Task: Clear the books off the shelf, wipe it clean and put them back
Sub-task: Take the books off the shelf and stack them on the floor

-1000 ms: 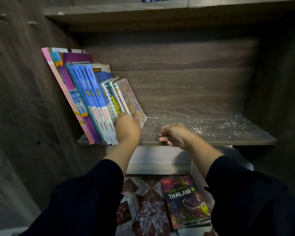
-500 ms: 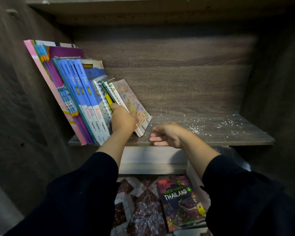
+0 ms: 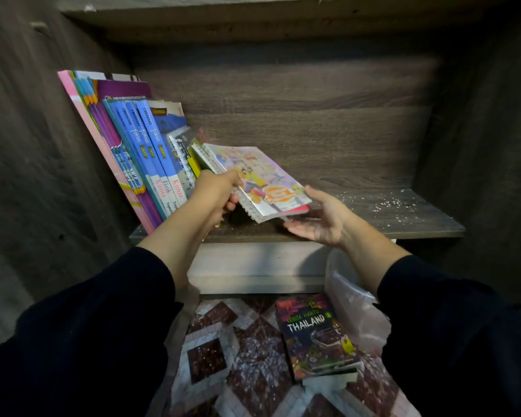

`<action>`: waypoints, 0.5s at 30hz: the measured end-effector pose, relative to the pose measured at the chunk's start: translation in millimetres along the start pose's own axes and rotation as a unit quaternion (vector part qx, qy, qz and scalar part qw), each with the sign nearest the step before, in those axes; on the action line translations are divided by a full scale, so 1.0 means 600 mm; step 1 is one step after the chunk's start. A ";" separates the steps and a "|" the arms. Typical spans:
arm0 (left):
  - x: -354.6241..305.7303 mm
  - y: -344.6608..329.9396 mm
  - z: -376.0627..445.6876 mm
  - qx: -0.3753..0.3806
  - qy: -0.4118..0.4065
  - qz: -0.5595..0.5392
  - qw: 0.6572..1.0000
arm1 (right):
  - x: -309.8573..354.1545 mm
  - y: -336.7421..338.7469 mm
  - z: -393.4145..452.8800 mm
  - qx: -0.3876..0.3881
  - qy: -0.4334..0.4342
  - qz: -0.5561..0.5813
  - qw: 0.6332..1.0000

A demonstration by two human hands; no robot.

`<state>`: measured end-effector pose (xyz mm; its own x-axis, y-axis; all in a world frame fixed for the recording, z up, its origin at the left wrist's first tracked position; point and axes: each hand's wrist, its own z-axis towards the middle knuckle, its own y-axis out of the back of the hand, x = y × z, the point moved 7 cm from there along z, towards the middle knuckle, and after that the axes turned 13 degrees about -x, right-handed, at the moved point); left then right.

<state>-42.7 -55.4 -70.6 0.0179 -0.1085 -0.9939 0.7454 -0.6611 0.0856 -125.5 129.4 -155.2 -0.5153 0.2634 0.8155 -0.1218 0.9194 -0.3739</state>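
A row of books (image 3: 139, 152) leans against the left wall of a dark wooden shelf (image 3: 403, 218). My left hand (image 3: 215, 195) grips the spiral edge of a colourful notebook (image 3: 262, 179) and tilts it out to the right, off the row. My right hand (image 3: 319, 219) is palm up with fingers spread, touching the notebook's lower right corner from beneath. Further thin books sit under the notebook's cover. White crumbs and dust lie scattered on the bare right part of the shelf.
Below the shelf a book titled "Thailand" (image 3: 316, 335) lies on a patterned red and white mat (image 3: 238, 356). A clear plastic bag (image 3: 352, 299) sits beside it on the right. A pale lower board (image 3: 253, 266) runs under the shelf.
My left hand pulled the colourful notebook away from the row and tipped it flatter to the right. My right hand opened from a loose fist and rose under the notebook's corner.
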 end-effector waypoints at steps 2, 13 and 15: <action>0.022 -0.001 -0.024 0.027 0.036 -0.008 0.999 | -0.007 0.023 -0.015 -0.014 0.002 -0.021 1.000; 0.068 0.018 -0.171 0.150 0.138 -0.032 0.978 | -0.087 0.117 -0.138 -0.007 -0.065 -0.232 0.971; 0.083 0.023 -0.200 0.169 0.148 0.008 0.974 | -0.094 0.128 -0.154 0.001 -0.058 -0.256 0.965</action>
<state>48.5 19.2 -127.0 0.2575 0.0649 -0.9641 0.4815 -0.8737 0.0698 -27.4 212.1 -189.2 -0.4785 -0.2604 0.8386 -0.3880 0.9194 0.0641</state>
